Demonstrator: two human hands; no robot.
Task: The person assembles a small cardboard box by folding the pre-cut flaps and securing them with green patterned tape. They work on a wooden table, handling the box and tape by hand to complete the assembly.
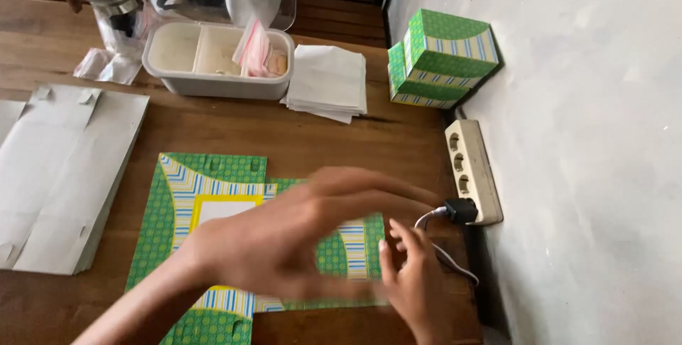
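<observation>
Both hands [298, 242] hover over flat green patterned carton [213, 238].

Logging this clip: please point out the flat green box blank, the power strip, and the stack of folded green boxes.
flat green box blank [153, 238], head view, left green panel.
power strip [469, 167], head view, middle socket.
folded green boxes [447, 50], head view, top box's side.

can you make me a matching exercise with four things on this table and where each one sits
Things:
1. folded green boxes
2. power strip
3. flat green box sheet
4. stack of white paper

Places:
A. under the hands
B. stacked against the wall, far right
C. right of the white container
D. along the wall, a black plug in it

Pairs: 1-B, 2-D, 3-A, 4-C
</observation>
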